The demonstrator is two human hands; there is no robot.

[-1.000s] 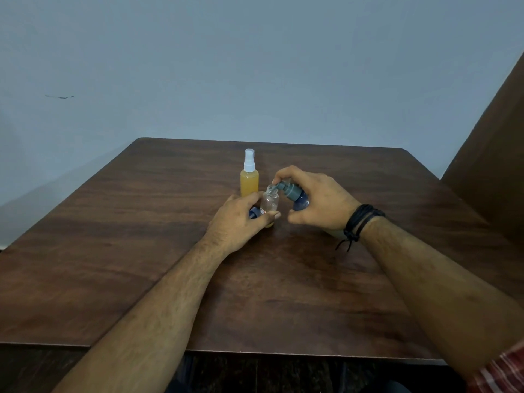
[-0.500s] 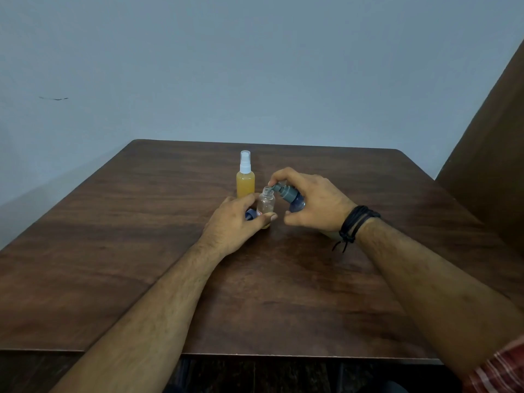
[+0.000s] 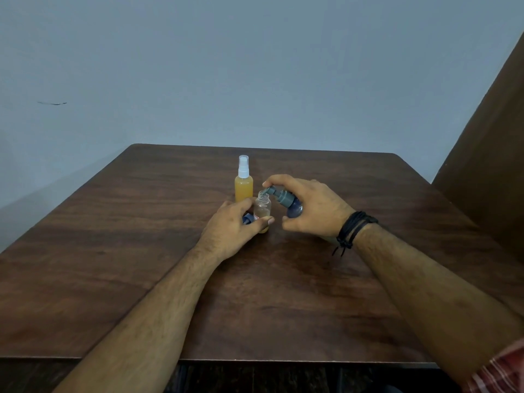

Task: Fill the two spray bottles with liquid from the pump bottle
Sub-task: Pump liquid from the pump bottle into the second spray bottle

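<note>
While seen from above on dark wooden table (image 3: 119,251): left hand (image 3: 231,231) clamped on small clear bottle (image 3: 262,209), open-necked, upright, little yellow liquid at bottom. Blue cap (image 3: 247,219) tucked under same hand. Behind, near table's middle, capped spray bottle (image 3: 243,181) full of yellow liquid. Right hand (image 3: 312,208) grips tilted blue pump bottle (image 3: 285,201), spout over clear bottle's mouth, forefinger on pump head. Black cord bracelet (image 3: 351,229) on right wrist.

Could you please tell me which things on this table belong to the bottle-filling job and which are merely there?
Belonging to the job:
- pump bottle, in the right hand
- open clear bottle, steadied by the left hand
- full yellow spray bottle
- blue cap under the left hand

Merely there:
- black wristbands
- table
</note>
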